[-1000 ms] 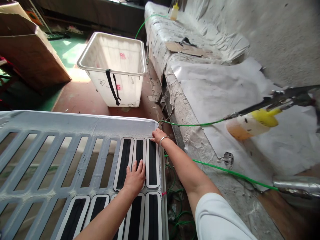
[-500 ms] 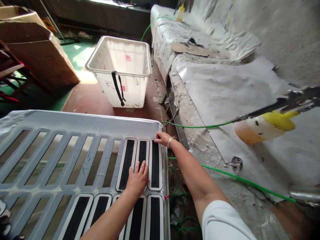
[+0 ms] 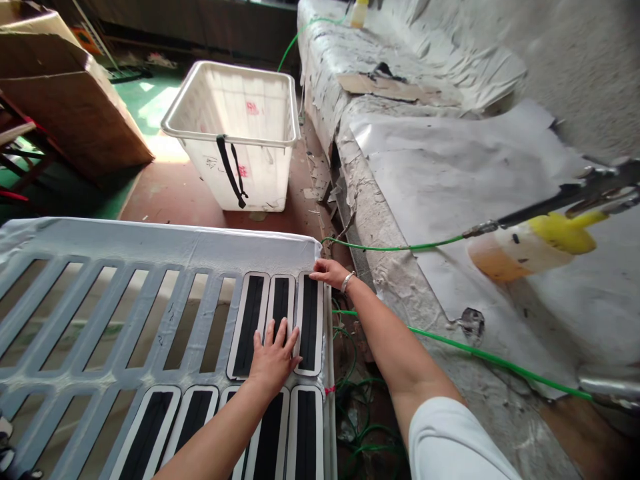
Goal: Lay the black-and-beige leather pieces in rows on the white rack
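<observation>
A grey cloth-covered frame with rows of long slots lies before me. Black panels with white rounded borders fill several slots at its right end. My left hand lies with fingers spread over the middle panel of the upper row, its fingertips near the neighbouring panels. At the top end of the rightmost panel, my right hand has its fingers closed on the edge; the exact grip is partly hidden. The left panel sits beside the middle one. More bordered panels fill part of the lower row, some behind my left forearm.
A white plastic bin stands beyond the frame. At right is a paper-covered bench with a yellow-capped bottle and a hose-fed tool. Green hoses cross the gap. A cardboard box stands at back left.
A visible gap has opened between the rightmost and middle upper panels. My left fingers are spread a little wider. The whole view has shifted slightly.
</observation>
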Demonstrator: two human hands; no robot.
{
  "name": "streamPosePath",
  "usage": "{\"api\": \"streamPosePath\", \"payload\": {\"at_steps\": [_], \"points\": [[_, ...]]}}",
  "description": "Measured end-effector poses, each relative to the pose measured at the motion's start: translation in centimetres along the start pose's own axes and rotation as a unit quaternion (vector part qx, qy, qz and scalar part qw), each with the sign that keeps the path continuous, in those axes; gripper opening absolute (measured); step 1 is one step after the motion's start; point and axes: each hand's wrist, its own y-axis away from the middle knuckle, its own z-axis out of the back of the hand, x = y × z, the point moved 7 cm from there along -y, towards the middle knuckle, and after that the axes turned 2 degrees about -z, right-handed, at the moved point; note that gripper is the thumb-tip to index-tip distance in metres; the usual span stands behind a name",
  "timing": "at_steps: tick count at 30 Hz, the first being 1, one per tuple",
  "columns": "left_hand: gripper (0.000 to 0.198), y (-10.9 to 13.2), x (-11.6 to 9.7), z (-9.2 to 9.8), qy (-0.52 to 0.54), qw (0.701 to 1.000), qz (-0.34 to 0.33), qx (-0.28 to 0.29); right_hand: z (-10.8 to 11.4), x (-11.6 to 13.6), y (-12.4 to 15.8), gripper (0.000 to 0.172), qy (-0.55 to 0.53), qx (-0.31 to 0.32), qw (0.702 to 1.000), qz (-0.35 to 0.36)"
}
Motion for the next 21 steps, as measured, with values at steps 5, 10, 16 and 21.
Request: {"api": "streamPosePath", "payload": {"at_steps": [5,10,16,21], "points": [[0.061,-0.1,-0.2,0.0,-0.004,1.000,0.010,-0.003,-0.5,-0.6,-0.5,0.018,0.033,0.020,0.999,-0.005],[0.056,-0.1,-0.2,0.1,0.001,1.000,0.019,0.000,-0.4,0.3,-0.6,0.014,0.131,0.036,0.990,-0.024],[0.054,0.0,0.7,0.1,0.009,1.000,0.005,0.025,-1.2,3.0,1.2,0.030,0.219,0.029,0.971,-0.087],[0.057,-0.1,0.8,0.0,0.014,0.999,0.010,0.050,-0.5,5.1,2.2,0.065,0.300,-0.057,0.935,-0.181]]}}
